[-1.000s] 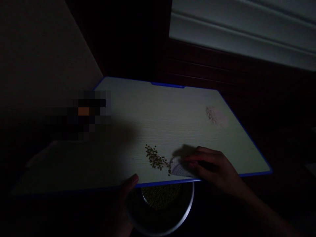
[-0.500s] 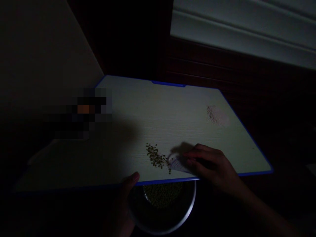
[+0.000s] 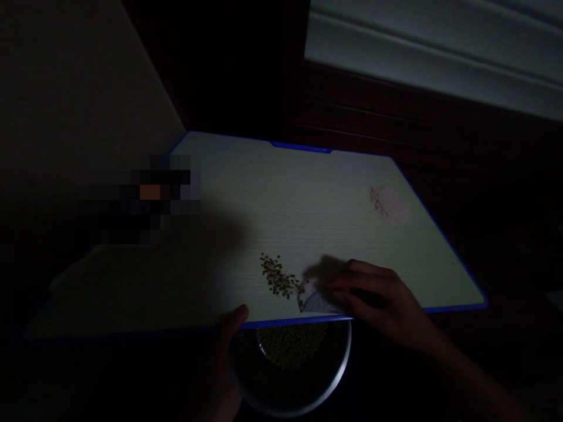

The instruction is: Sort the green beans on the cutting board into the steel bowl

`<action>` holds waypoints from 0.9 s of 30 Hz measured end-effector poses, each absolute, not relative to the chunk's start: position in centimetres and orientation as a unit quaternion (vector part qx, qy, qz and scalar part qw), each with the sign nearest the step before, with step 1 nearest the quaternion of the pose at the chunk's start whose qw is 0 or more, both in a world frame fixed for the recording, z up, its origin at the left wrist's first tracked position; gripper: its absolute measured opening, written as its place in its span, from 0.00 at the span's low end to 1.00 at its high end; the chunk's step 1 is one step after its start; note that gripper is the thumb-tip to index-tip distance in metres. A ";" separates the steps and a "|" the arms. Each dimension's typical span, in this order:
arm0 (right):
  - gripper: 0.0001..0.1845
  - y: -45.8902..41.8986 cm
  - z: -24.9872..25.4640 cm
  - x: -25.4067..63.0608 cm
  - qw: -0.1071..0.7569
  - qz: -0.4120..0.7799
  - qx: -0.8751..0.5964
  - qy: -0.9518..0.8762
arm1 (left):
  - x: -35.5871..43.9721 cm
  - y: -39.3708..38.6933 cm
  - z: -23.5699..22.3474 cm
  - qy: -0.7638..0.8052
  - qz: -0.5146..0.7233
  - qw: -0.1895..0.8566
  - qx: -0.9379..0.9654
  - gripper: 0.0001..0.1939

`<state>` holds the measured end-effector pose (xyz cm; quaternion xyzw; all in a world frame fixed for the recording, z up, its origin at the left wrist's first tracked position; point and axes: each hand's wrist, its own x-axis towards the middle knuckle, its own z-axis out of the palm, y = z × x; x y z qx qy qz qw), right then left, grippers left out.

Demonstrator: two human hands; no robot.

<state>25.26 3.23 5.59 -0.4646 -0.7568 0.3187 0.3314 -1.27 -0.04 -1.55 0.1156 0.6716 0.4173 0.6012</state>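
A white board with blue edging (image 3: 264,176) lies before me in dim light. Small greenish-brown beans (image 3: 277,278) are spread in a loose patch near its front edge. Just right of them my right hand (image 3: 373,293) has its fingertips pinched low over the board; what they hold, if anything, is hidden. Beside those fingertips shows a pale patch with curved lines (image 3: 314,299), its kind unclear. Below the front edge a metal bowl (image 3: 338,375) contains many green beans (image 3: 290,346). My left hand (image 3: 226,363) is against the bowl's left side, thumb at the board's edge, other fingers hidden.
A thin scatter of pale, pinkish bits (image 3: 387,205) lies at the board's right side. A blurred-out dark object (image 3: 149,199) is at its left. Behind stand dark wood panelling (image 3: 352,117) and a pale slatted surface (image 3: 417,58).
My right hand has shifted very slightly, and more of the lined patch shows by its fingertips. A few beans at the patch's left edge sit differently. My left hand stays put.
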 end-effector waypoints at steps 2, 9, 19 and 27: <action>0.11 3.2 5.6 25.2 0.332 0.316 -0.456 -0.763 | -1.2 0.2 -1.7 0.689 0.407 0.592 0.099 0.19; 0.12 3.3 5.6 25.1 0.327 0.329 -0.445 -0.766 | -0.9 -0.2 -1.4 0.694 0.431 0.553 0.164 0.23; 0.11 3.6 5.8 24.7 0.348 0.312 -0.443 -0.765 | -0.5 -0.7 -0.5 0.698 0.438 0.521 0.224 0.23; 0.12 3.6 5.8 24.4 0.341 0.333 -0.424 -0.770 | -0.5 0.4 -0.2 0.688 0.401 0.599 0.088 0.18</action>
